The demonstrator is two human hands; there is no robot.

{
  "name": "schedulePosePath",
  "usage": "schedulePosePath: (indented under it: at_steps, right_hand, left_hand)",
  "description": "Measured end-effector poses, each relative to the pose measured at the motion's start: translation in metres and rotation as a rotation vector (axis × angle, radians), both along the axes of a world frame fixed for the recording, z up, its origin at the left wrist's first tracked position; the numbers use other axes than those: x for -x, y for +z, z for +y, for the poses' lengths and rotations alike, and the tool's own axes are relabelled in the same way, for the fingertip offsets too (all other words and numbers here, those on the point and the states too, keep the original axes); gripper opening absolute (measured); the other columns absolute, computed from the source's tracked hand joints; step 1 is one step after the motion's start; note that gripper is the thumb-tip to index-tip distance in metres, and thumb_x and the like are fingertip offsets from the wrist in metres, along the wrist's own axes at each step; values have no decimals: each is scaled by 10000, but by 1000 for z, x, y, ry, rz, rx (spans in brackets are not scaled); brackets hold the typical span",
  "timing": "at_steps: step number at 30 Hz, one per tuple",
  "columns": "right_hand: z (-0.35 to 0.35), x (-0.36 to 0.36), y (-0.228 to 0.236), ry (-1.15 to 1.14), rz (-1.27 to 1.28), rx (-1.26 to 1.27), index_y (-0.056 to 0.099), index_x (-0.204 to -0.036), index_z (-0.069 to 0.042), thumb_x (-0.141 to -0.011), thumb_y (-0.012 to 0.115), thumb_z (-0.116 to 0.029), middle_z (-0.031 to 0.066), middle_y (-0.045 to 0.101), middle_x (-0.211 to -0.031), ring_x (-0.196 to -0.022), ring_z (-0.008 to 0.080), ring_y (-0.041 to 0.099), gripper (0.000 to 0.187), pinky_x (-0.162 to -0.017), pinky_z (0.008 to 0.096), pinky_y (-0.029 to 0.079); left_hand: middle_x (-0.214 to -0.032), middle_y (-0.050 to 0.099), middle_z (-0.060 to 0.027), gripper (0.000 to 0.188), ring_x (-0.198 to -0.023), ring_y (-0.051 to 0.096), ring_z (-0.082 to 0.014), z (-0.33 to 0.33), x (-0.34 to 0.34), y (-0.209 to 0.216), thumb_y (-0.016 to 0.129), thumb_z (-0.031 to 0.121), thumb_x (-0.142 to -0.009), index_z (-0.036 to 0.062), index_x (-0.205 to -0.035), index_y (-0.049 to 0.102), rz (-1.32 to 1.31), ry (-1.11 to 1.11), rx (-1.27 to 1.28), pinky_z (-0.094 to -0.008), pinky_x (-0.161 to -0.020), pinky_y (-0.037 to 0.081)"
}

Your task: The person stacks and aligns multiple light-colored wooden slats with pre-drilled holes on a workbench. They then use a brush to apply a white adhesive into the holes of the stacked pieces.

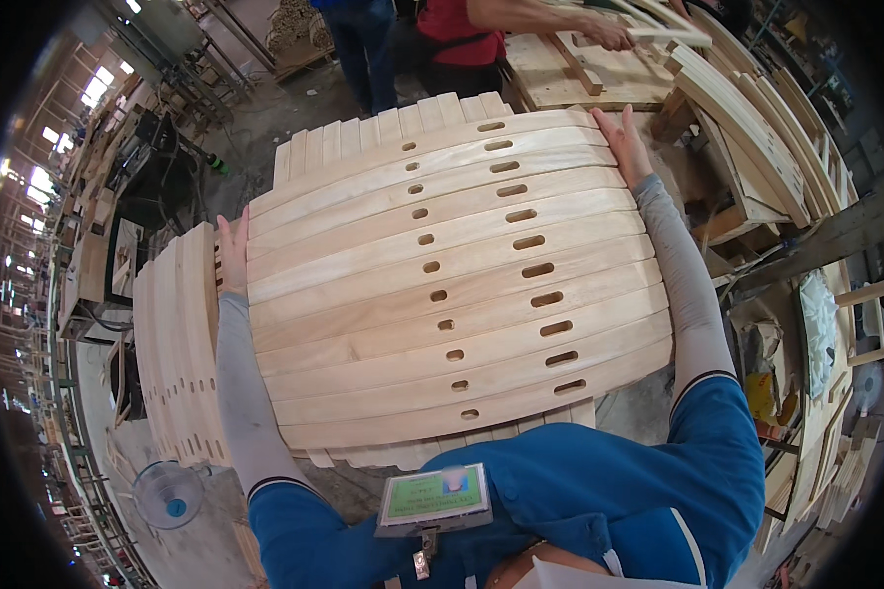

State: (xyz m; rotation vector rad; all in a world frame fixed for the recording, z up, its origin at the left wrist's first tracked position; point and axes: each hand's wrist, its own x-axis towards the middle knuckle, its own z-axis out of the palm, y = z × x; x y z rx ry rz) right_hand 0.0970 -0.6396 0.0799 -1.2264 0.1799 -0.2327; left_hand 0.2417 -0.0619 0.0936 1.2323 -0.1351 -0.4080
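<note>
A broad row of pale wooden slats (363, 294) lies side by side in front of me, each with two slotted holes. At the far left end of this row, my left hand (233, 257) rests flat against the slat ends with its fingers stretched out. My right hand (627, 145) presses at the far right corner, its fingers spread and upright along the ends. Neither hand wraps round a slat. More wooden slats (413, 120) show beneath and behind the row.
Beside my left forearm stands another stack of slotted slats (177, 324). A clear plastic tub (167, 496) is at lower left. Beyond, a co-worker's hand (607, 34) holds a wooden piece over a workbench (540, 74). Curved wooden parts (742, 133) are piled at the right.
</note>
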Motion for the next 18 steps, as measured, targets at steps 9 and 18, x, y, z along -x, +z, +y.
schedulePosePath:
  at_steps: [9,18]
  right_hand:
    - [18,-8,6,-85,144,1162,223,-1328,82,-879,312,-567,224,245,-1392,-1300,295,242,794,-1057,310,194]
    - [67,21,13,-19,-25,1712,355,-1285,14,-920,340,-357,187,315,-1366,-1285,313,267,521,-1042,442,219]
  left_hand:
    - [-1326,396,-124,614,-1220,376,-224,3,11,16,375,454,-905,21,-1335,308,-346,183,-1016,-318,-1005,296]
    - [-943,589,-125,182,-892,544,-233,-175,103,35,582,124,-770,13,-910,615,-1003,-73,-869,-312,-775,446]
